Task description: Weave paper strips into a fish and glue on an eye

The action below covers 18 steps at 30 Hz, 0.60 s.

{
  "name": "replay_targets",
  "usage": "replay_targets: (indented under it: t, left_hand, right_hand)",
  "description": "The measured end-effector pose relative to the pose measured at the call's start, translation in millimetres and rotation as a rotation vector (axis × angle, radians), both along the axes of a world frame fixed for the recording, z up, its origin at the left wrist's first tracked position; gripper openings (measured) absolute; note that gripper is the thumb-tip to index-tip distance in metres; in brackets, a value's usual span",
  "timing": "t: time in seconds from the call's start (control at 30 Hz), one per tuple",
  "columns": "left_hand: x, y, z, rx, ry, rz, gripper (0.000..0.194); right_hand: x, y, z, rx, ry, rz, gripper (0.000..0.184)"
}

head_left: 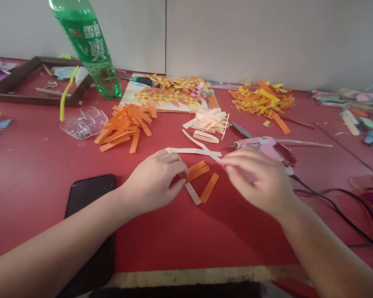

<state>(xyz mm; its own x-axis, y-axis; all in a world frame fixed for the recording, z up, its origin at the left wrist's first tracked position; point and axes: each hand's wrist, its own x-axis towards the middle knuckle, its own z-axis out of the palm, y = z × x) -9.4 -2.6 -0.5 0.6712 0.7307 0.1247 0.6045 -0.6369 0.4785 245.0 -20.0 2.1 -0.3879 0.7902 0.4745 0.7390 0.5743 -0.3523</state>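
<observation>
My left hand (155,180) rests on the red table (34,174), fingers pinched on the end of orange paper strips (198,170). My right hand (257,182) is just to the right, fingers curled and pinched on a pale cream strip (194,151) that runs off to the left. One more orange strip (209,188) and a white strip (193,193) lie between the hands. A pink glue gun (261,145) lies right behind my right hand.
A black phone (90,194) lies under my left forearm. Behind are a pile of orange strips (126,124), cream strips (209,120), a woven orange-yellow mat (170,93), yellow-orange scraps (261,99), a green bottle (88,45), a wooden frame (15,82) and a black cord (338,207).
</observation>
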Motion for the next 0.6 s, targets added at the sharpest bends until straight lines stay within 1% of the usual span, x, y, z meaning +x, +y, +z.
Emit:
replay_targets:
  t: [0.07,0.13,0.27,0.37,0.43,0.47,0.53,0.6]
  left_hand:
    - [0,1,-1.5,0.004,0.007,0.0,0.014]
    - [1,1,-2.8,0.009,0.009,0.007,0.013]
    - [2,2,-3.6,0.014,0.009,0.006,0.012]
    - [2,3,-2.4,0.025,0.028,-0.015,0.016]
    - [1,2,-1.3,0.026,0.045,-0.035,0.02]
    - [1,2,-0.8,0.023,0.047,-0.04,0.021]
    - [1,1,-0.3,0.012,0.044,-0.039,0.022]
    - [1,1,-0.3,-0.003,0.042,-0.029,0.021]
  right_hand:
    - [-14,-4,-4.0,-0.067,-0.071,0.155,0.022]
    - [-22,-6,-8.5,-0.115,-0.142,0.228,0.024]
    - [-28,-6,-14.9,-0.143,-0.192,0.234,0.026]
    - [-25,-5,-12.9,-0.143,-0.171,0.209,0.024]
    - [-16,-3,-6.2,-0.086,-0.151,0.123,0.019]
    - [-10,-1,-1.2,-0.046,-0.149,0.04,0.016]
    - [9,2,10.5,0.025,-0.174,-0.171,0.009]
    - [34,6,21.6,-0.04,-0.254,-0.445,0.002]
